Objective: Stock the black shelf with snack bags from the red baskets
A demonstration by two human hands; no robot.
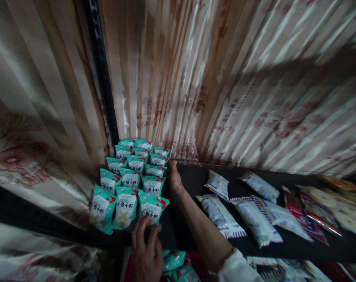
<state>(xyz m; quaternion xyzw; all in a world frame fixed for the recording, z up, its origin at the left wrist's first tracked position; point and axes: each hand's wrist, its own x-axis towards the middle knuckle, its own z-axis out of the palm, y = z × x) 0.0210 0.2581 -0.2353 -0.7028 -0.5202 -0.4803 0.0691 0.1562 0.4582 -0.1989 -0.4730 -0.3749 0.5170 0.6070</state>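
The person's left hand (148, 250), at the near edge, has its fingers apart and loosely bent, the fingertips over the lower front of a teal packet (151, 204); whether they press on it cannot be told. The right hand (175, 181) reaches farther in, upright just beside the right side of the group; its fingers are partly hidden, so whether they are spread or pressed together cannot be told. A pale sleeve (238, 268) covers that forearm.

Fifteen teal packets (129, 178) can be counted, standing in three columns of five at the left end of a black shelf (189, 172). Each is a puffed bag with a white lower front, dark Chinese lettering and red patches near the top; the nearest ones also show yellow shapes.

Below the shelf, near the left hand, what looks like a red container (200, 261) holds at least two more teal bags (175, 259), partly hidden. To its right lie other mixed packs (274, 268), too dim to count.

On the shelf, right of the forearm, lie five pale packets (256, 219), several with red-and-blue striped ends. Farther right are two red packs (319, 211), then overlapping tan bags (348, 215). Pleated, shiny printed sheeting (178, 78) hangs behind, with a black post (98, 66) at left.
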